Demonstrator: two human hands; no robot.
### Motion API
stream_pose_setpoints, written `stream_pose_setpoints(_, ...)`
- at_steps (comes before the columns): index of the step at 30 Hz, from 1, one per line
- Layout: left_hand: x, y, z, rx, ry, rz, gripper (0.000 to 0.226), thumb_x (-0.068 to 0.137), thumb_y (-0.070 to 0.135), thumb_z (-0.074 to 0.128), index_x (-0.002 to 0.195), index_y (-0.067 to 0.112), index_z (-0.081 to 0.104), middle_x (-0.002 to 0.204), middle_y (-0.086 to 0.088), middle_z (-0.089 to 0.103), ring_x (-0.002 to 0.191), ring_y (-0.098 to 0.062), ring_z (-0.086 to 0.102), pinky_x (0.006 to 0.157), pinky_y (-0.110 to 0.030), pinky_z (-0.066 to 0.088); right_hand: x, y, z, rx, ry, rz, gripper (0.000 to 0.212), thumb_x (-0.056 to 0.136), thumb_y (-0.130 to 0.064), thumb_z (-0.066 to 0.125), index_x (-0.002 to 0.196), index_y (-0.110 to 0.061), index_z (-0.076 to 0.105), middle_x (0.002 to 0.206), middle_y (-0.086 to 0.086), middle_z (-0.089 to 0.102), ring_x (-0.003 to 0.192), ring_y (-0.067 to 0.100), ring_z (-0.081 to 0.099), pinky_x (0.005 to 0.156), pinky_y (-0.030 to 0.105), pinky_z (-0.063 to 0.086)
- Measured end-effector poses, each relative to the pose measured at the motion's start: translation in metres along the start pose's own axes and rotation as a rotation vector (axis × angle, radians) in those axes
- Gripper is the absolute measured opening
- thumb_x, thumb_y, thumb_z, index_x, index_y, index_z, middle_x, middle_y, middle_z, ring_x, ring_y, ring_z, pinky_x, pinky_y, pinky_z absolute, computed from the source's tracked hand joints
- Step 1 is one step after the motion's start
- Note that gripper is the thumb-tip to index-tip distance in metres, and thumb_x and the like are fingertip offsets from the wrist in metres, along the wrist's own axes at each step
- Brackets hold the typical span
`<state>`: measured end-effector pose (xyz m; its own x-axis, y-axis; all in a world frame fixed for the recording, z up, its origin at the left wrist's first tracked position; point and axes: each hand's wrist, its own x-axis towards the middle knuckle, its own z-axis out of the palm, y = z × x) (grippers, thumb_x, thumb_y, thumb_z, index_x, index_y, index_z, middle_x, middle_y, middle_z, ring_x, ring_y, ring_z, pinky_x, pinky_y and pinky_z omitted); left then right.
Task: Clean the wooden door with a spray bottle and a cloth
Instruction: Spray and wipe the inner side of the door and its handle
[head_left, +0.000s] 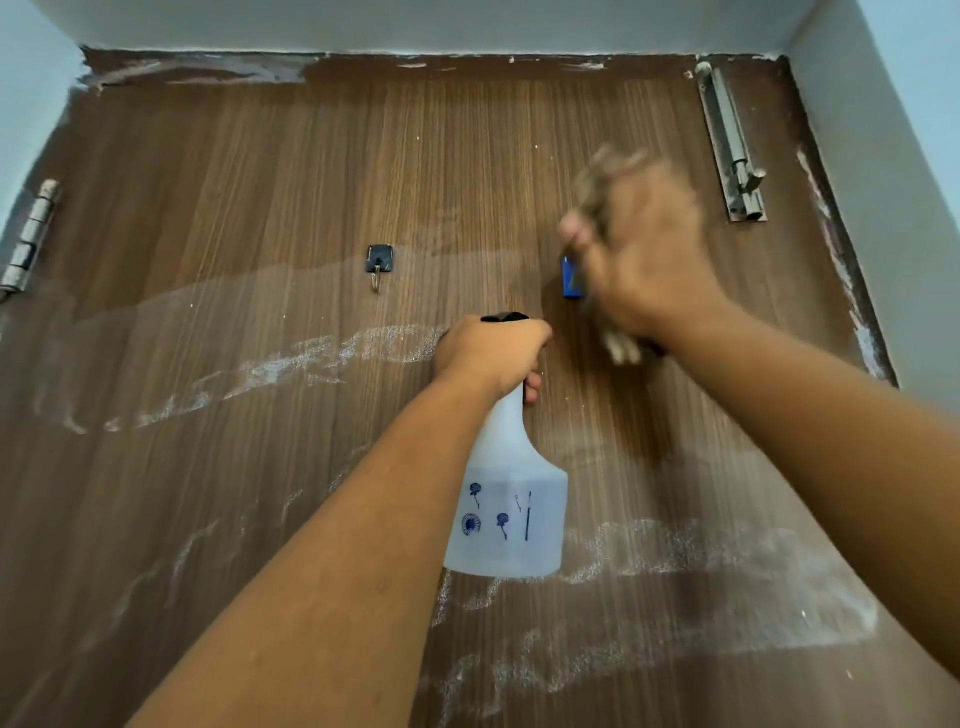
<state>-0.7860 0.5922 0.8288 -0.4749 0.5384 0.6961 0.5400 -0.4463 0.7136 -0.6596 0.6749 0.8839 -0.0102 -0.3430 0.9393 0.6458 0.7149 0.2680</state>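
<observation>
The brown wooden door (260, 182) fills the view, streaked with white dusty smears across its middle and lower part. My left hand (493, 353) grips the neck and black trigger head of a translucent white spray bottle (509, 519) with blue flower prints, held up close to the door. My right hand (644, 249), blurred by motion, holds a crumpled brownish-grey cloth (605, 182) against the door to the upper right of the bottle. Part of the cloth hangs below the wrist.
A small black hook (379, 262) is stuck on the door left of centre. A blue hook (570, 278) shows partly behind my right hand. A metal slide bolt (732, 145) sits at the upper right, a hinge (31, 234) on the left edge. Pale walls frame the door.
</observation>
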Motion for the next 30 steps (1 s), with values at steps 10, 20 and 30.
stream_pose_setpoints(10, 0.002, -0.002, -0.001, 0.015, 0.037, 0.011, 0.018, 0.080, 0.019, 0.065, 0.072, 0.004, 0.068, 0.058, -0.010, 0.065, 0.050, -0.027, 0.061, 0.071, -0.039, 0.060, -0.040, -0.012, 0.035, -0.003, 0.035, 0.049, 0.046, 0.102, -0.032, 0.042, 0.144, -0.013, 0.042, 0.141, 0.009, 0.049, 0.129, 0.027, 0.044, 0.100, 0.038, 0.033)
stream_pose_setpoints(20, -0.011, -0.009, 0.001, 0.025, 0.056, -0.010, 0.024, 0.079, 0.029, 0.073, 0.087, 0.007, 0.074, 0.060, -0.004, 0.065, 0.058, -0.023, 0.064, 0.081, -0.044, 0.062, -0.104, 0.103, -0.014, -0.101, 0.009, 0.241, 0.039, 0.092, -0.029, 0.047, 0.115, -0.003, 0.066, 0.116, 0.027, 0.052, 0.108, 0.043, 0.049, 0.092, 0.049, 0.042)
stream_pose_setpoints(30, -0.040, -0.017, 0.040, -0.124, -0.047, 0.000, 0.022, 0.071, 0.032, 0.077, 0.077, 0.011, 0.073, 0.055, 0.000, 0.064, 0.053, -0.017, 0.062, 0.072, -0.039, 0.060, -0.126, 0.028, -0.002, -0.150, -0.111, 0.339, 0.042, 0.098, -0.023, 0.042, 0.132, -0.001, 0.053, 0.138, 0.024, 0.050, 0.127, 0.037, 0.046, 0.105, 0.048, 0.037)
